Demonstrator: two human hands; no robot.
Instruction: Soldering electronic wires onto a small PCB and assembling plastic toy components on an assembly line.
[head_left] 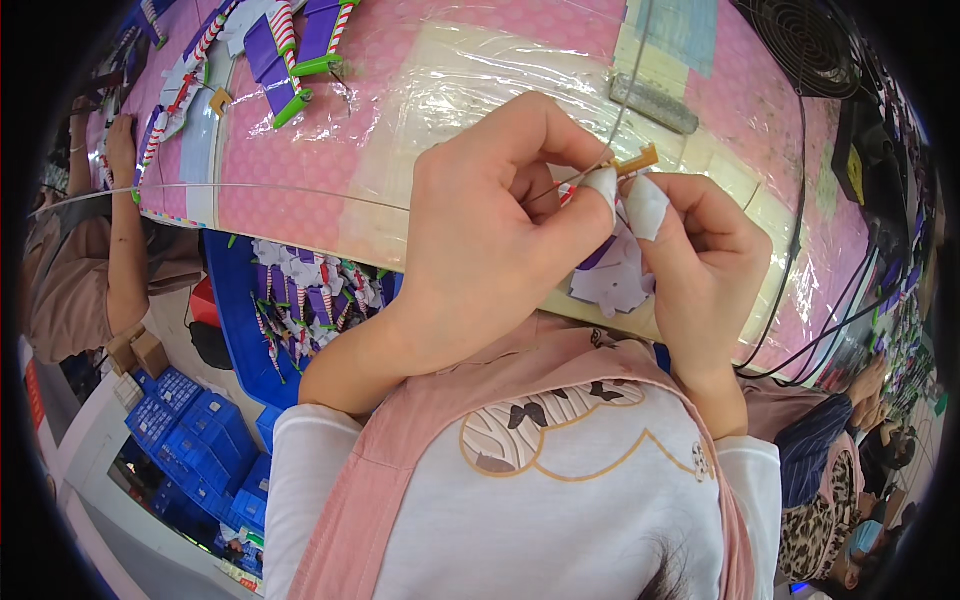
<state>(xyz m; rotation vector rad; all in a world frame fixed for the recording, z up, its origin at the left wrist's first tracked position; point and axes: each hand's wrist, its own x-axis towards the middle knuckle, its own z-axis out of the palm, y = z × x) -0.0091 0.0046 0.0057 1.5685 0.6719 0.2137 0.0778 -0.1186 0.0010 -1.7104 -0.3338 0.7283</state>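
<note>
Over the table, my left hand [500,200] is closed, thumb and index finger pinching one end of a small tan piece [638,161]. Facing it, my right hand [710,250] is closed too, its fingertips just under that piece; what they grip is too small to make out. White tape [646,207] wraps the right thumb, and the left thumb has a similar wrap. Below and between the hands hangs a white and purple toy part [612,280], mostly covered by the fingers. A thin grey cord [300,191] passes behind my left hand and rises from near its fingertips.
Purple, green and striped toy parts [275,60] lie at the table's far left. Beside a grey bar [655,104] is taped film. A black fan [800,45] and cables stand at right. A blue bin [235,320] holds many parts. Other people work at both sides.
</note>
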